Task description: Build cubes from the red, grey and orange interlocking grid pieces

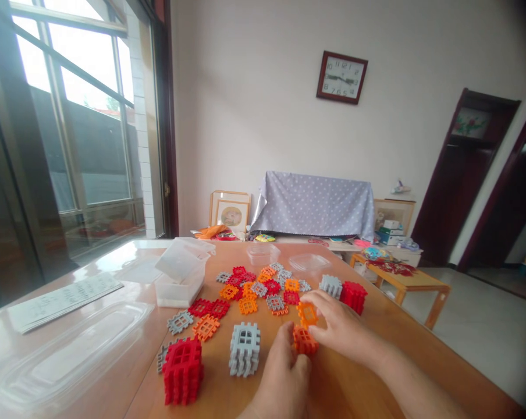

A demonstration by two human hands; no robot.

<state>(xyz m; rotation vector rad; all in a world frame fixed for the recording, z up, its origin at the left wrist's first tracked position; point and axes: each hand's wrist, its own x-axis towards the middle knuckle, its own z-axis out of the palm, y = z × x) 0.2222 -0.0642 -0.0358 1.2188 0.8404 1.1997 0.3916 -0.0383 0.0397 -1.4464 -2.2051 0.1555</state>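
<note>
My left hand (284, 375) grips a partly built orange cube (304, 341) low on the wooden table (359, 384). My right hand (339, 326) pinches a flat orange window tile (307, 314) against the cube's top. A finished grey cube (244, 348) and a red cube (183, 370) stand to the left. Another grey cube (331, 286) and red cube (354, 296) stand behind my right hand. Several loose red, orange and grey tiles (263, 288) lie spread across the table's middle.
A clear plastic box (181, 279) with its lid propped sits left of the tiles. A clear lid (71, 355) and a printed sheet (62, 299) lie at the near left. Two clear tubs (263, 254) stand at the far edge. A low wooden table (409, 279) stands beyond.
</note>
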